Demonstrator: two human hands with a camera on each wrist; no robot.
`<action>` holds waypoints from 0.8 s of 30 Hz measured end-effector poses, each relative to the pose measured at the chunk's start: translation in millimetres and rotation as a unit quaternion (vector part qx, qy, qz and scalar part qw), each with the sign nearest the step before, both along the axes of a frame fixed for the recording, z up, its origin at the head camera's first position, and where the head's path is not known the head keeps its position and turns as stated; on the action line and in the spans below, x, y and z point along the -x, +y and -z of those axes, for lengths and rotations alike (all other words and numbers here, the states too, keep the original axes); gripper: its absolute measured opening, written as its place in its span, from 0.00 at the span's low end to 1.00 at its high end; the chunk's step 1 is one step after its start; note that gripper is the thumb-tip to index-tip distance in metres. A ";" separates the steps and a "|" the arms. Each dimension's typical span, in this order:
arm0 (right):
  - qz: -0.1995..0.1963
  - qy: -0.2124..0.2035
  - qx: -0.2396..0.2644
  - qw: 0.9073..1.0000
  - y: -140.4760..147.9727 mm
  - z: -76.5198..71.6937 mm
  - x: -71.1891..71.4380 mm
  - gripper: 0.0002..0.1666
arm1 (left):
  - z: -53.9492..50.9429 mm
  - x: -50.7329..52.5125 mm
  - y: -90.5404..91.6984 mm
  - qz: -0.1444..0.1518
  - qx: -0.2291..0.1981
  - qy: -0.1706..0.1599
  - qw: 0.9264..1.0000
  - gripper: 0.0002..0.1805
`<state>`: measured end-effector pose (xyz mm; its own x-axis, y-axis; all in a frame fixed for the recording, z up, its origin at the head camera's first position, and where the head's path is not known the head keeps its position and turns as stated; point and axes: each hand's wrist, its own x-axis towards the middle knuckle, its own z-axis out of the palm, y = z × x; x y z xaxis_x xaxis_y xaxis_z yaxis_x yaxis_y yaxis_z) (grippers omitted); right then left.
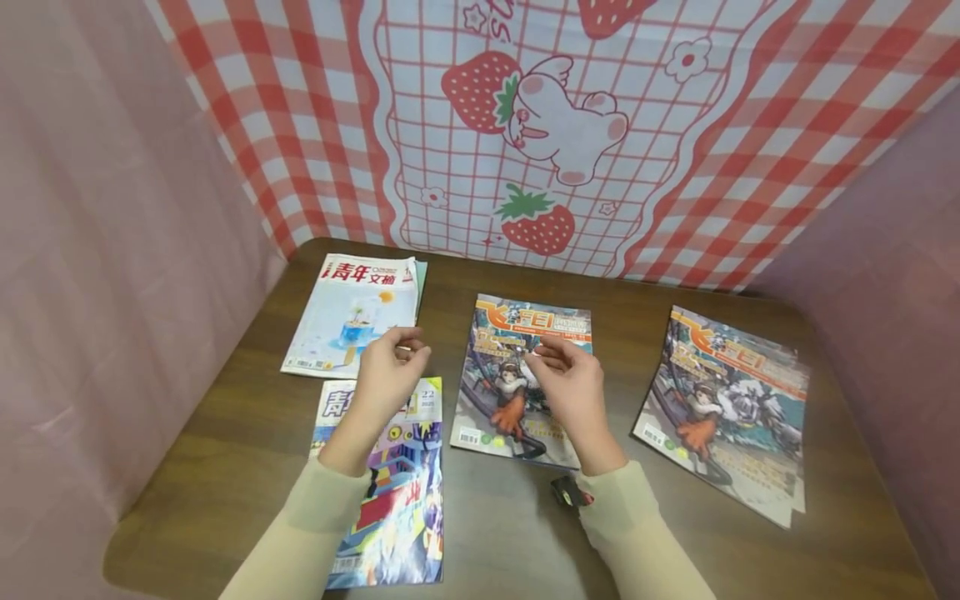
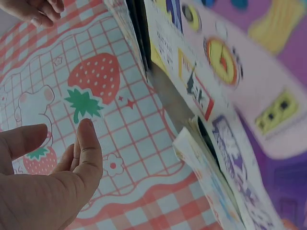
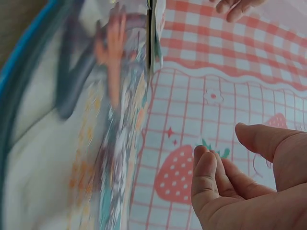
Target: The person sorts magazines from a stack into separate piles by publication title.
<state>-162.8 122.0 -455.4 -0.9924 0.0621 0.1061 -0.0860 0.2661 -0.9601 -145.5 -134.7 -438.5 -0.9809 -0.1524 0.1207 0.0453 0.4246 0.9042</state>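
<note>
My left hand (image 1: pixel 390 371) hovers above the left side of the table, fingers loosely bent and holding nothing. Below it lies a colourful magazine (image 1: pixel 397 508); just beyond is a white-and-blue magazine (image 1: pixel 348 312) with red title characters. Over the middle magazine (image 1: pixel 487 417), which has an orange FEI title, hangs my right hand (image 1: pixel 573 383), also holding nothing. A gap shows between thumb and fingers of the left hand (image 2: pixel 72 175) in its wrist view, and likewise for the right hand (image 3: pixel 249 179) in its own. Both hands partly hide the covers beneath them.
On the right lies a slightly fanned stack of magazines (image 1: pixel 720 417) with the same FEI cover on top. A small dark object (image 1: pixel 566 492) shows by the right cuff. Behind the brown wooden table (image 1: pixel 247 450) hangs a red-and-white checked cloth (image 1: pixel 300 125) with strawberries.
</note>
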 end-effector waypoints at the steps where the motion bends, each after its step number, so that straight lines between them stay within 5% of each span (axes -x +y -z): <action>1: 0.004 -0.003 0.000 1.000 4.8 -0.1 -3.3 0.22 | 0.4 -1.8 1.8 0.001 -0.004 -0.001 1.000 0.16; 13: 0.041 0.005 0.029 0.999 46.6 12.6 -36.9 0.24 | 5.1 -14.9 9.6 -0.008 -0.020 -0.012 1.000 0.18; 24: 0.073 0.003 0.018 0.997 58.1 7.4 -48.2 0.21 | 9.0 -19.5 16.2 -0.004 -0.020 -0.019 1.000 0.18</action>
<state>-114.6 180.1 -462.8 -0.9721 0.2088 0.1071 -0.0548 0.2418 -0.9688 -126.0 -118.5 -447.5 -0.9835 -0.1635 0.0774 0.0078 0.3890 0.9212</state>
